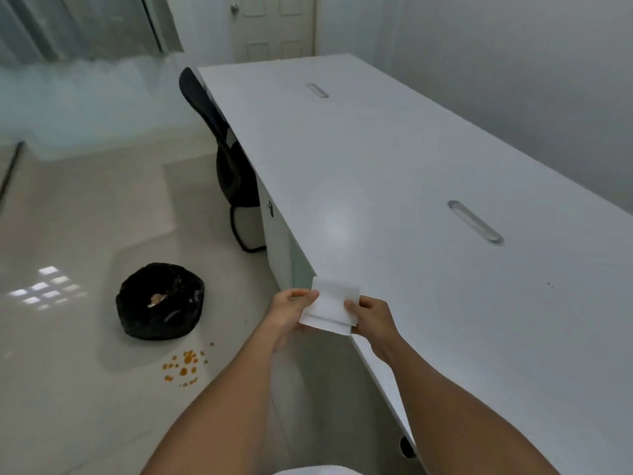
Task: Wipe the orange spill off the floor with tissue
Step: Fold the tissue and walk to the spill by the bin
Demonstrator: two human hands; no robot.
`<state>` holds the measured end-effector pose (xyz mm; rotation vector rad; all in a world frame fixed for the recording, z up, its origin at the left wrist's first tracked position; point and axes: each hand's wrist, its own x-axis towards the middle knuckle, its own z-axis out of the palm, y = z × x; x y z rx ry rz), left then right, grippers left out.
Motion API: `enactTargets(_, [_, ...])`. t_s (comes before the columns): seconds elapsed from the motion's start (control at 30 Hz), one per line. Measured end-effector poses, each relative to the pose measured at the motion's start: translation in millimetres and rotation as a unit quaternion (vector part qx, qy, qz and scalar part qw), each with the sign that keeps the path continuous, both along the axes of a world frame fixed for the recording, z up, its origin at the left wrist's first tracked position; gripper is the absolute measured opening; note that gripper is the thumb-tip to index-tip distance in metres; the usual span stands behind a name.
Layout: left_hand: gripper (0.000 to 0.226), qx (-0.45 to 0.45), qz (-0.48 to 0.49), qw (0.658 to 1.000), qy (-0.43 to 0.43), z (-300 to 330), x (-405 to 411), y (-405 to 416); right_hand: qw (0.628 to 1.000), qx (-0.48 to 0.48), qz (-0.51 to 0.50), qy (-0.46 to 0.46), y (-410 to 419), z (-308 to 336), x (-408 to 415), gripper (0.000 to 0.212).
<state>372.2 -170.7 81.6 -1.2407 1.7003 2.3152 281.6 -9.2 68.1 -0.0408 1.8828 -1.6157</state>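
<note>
Down at the bottom edge, both forearms run out of view, and a sliver of white cloth at 6 o'clock is too cropped to identify. What lies in the black-lined bin (160,301) is a pale scrap, hard to make out. A dark chair (226,156) is half hidden behind the edge of the long white desk (428,207).

Both hands pinch one white tissue (331,308) over the desk's near corner: the left hand (289,311) grips its left edge between thumb and fingers, the right hand (371,315) its right edge, fingers closed on the sheet. The tissue is a flat folded rectangle, matte, with a crease line across it.

From the tissue, the orange spill (185,366) lies at about 8 o'clock, well apart on the floor (68,354), just beside the bin at the bin's 5 o'clock. It is a scatter of small round droplets. The floor is pale glossy tile with window reflections; the desk top is smooth, with two oval slots.
</note>
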Motion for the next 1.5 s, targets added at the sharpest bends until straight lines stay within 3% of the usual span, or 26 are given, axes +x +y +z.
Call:
enactTargets(0.2, [0.024,-0.027,0.088,0.996,-0.007,-3,65,-83,0.998,0.029,0.042,0.042,-102,3,34,0.013])
enactTargets(0.57, [0.017,0.013,0.172,0.985,-0.024,-10,182,-210,0.988,-0.006,0.140,-0.058,-259,-5,135,0.009])
enactTargets(0.67, [0.019,0.019,0.177,0.984,-0.031,-15,203,-233,0.984,-0.002,0.168,-0.066,-290,-13,153,0.013])
enactTargets(0.83, [0.002,0.005,0.182,0.981,-0.068,-34,229,-267,0.976,0.004,0.206,-0.074,-334,-21,169,0.026])
enactTargets(0.93, [0.008,-0.006,0.205,0.977,-0.063,-49,233,-287,0.968,0.021,0.243,-0.063,-357,-30,165,0.031])
enactTargets(1.1, [0.037,-0.039,0.207,0.976,-0.048,-63,227,-317,0.952,0.055,0.299,-0.038,-399,-46,143,0.036])
enactTargets(1.37, [0.050,-0.075,0.274,0.956,-0.068,-109,206,-376,0.946,0.032,0.310,-0.092,-474,-94,121,0.044])
enactTargets(1.5, [0.049,-0.108,0.259,0.956,-0.083,-152,200,-399,0.942,0.036,0.321,-0.094,-492,-135,120,0.050])
